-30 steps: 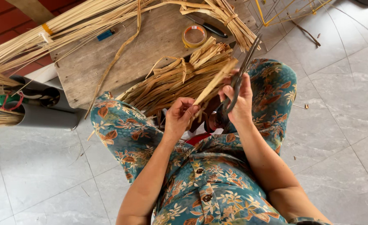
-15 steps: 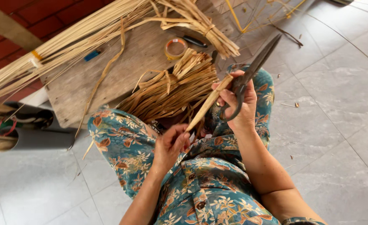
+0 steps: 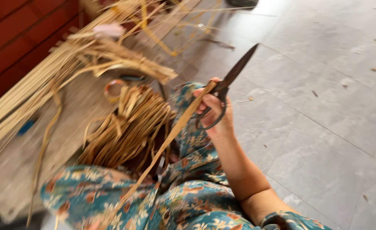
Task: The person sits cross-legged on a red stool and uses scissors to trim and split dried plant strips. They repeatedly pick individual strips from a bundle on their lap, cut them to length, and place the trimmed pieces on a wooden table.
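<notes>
Grey stone tiles (image 3: 324,140) cover the floor, with thin joints between them and a few small dry scraps lying here and there. On the left side there is a dark red wall (image 3: 22,38), and beside it a pale wooden board (image 3: 73,123) lies flat on the floor. Long bundles of straw-coloured canes (image 3: 39,81) rest along the board, and a small ring of tape (image 3: 113,87) lies on it, though this part is blurred.

The right hand (image 3: 215,115) is closed around the handles of dark scissors (image 3: 230,83), fingers through the loop, with the blades pointing up and away, and they look pressed together. A long flat cane strip (image 3: 171,136) touches this hand near the thumb and runs down across the lap, over the blue flowered clothing (image 3: 188,200). The left hand is not in view, so I cannot tell what it does. A sheaf of split strips (image 3: 124,127) lies against the knee, between the board and the lap.

To the right of the arm the tiled floor is wide and open. The left side is crowded with canes up to the wall.
</notes>
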